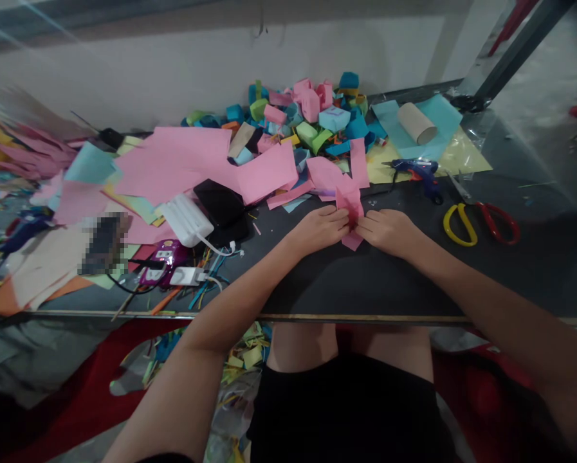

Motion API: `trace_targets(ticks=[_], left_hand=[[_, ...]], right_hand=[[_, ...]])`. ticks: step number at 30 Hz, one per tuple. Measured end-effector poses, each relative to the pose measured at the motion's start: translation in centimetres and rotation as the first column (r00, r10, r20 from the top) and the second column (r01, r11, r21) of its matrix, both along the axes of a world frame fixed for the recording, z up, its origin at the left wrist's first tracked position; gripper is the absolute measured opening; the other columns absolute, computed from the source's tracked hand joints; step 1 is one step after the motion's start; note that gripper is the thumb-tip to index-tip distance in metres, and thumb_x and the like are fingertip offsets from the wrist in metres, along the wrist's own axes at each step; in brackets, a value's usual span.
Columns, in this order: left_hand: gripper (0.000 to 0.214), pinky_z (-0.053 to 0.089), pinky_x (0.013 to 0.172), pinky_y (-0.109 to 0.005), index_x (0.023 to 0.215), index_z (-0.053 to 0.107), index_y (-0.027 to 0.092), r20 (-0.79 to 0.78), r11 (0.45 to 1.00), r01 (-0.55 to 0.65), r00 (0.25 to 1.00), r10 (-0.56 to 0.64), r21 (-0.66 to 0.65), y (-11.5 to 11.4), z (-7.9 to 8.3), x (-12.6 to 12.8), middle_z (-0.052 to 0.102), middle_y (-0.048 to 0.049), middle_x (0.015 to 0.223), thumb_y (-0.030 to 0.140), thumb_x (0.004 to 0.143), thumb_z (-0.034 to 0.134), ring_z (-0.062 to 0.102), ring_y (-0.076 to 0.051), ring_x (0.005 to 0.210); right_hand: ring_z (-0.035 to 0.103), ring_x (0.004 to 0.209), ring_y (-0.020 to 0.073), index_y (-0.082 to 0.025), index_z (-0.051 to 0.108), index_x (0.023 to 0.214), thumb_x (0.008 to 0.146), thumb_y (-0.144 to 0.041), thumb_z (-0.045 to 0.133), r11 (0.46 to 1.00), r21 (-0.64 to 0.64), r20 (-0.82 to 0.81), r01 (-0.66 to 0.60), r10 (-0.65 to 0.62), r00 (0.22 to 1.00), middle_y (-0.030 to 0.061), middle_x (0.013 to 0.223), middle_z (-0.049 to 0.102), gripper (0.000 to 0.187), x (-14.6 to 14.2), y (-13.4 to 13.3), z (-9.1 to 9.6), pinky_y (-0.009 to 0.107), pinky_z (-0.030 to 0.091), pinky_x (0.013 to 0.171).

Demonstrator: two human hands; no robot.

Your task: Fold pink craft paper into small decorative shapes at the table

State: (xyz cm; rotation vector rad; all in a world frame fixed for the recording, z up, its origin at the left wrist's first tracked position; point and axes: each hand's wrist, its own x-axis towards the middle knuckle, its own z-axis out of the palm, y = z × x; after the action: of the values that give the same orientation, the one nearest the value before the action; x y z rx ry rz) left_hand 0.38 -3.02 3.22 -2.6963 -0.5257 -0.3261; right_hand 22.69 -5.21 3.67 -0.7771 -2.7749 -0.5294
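While gripping a folded pink paper (348, 200) between the bent fingers of both hands, left hand (325, 226) and right hand (383, 231) nearly meeting, holding it over the middle of the desk (389, 286), close in front of a loose pink strip (359, 164). Cannot tell how firmly pinched, nor whether touching the desk at the lower end; partly covered by fingers.

Main risk, as judged: tearing or creasing the thin paper askew, from pulling unevenly on the two sides. Second: losing the fold, from loosening one hand too soon. Third: catching the pink strip and dragging it along, from having so little room behind. Also possible: mixing up with the like-coloured pink sheets (177, 161) or the pile of folded paper pieces (310, 106) beyond, if set down there.

Off to the right: glue gun (421, 168), nozzle pointing left. Cannot tell whether hot; if so, could burn fingers on reaching past. Nearby: scissors (467, 200), handles spread; could nick a careless reach
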Motion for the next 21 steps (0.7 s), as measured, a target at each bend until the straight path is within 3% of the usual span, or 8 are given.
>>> trace_targets(ticks=[4, 15, 21], left_hand=[[0.029, 0.049, 0.084, -0.028, 0.093, 0.073, 0.018, -0.032, 0.999, -0.01, 0.999, 0.011, 0.044, -0.7, -0.1, 0.3, 0.078, -0.0051, 0.097, 0.009, 0.102, 0.047, 0.067, -0.015, 0.105], [0.036, 0.045, 0.073, -0.029, 0.096, 0.073, 0.01, -0.02, 0.993, -0.122, 0.992, 0.122, 0.007, -3.9, -0.5, 0.9, 0.075, -0.011, 0.089, 0.004, 0.101, 0.038, 0.066, -0.017, 0.092], [0.039, 0.047, 0.095, -0.029, 0.115, 0.072, 0.001, -0.113, 0.985, -0.166, 0.979, 0.17, 0.037, -5.9, -0.2, 1.5, 0.076, -0.0171, 0.113, 0.0, 0.098, 0.037, 0.065, -0.02, 0.118]], right_hand=[[0.056, 0.075, 0.0165, -0.014, 0.073, 0.083, 0.099, -0.003, 0.043, 1.0, -0.013, 0.015, 0.021, -0.021, 1.0, 0.008, 0.085, 0.076, 0.035, 0.0, -0.5, -0.4, 0.033, 0.029, 0.059], [0.064, 0.079, 0.019, -0.011, 0.077, 0.094, 0.096, 0.0, 0.045, 0.988, -0.059, 0.093, 0.141, -0.135, 0.987, 0.0121, 0.104, 0.08, 0.033, -0.6, -2.7, -0.3, 0.033, 0.035, 0.058], [0.067, 0.081, 0.0206, -0.009, 0.076, 0.106, 0.093, 0.0, 0.046, 0.96, -0.131, 0.157, 0.246, -0.225, 0.962, 0.0155, 0.11, 0.078, 0.034, -0.9, -4.1, 0.1, 0.032, 0.037, 0.056]])
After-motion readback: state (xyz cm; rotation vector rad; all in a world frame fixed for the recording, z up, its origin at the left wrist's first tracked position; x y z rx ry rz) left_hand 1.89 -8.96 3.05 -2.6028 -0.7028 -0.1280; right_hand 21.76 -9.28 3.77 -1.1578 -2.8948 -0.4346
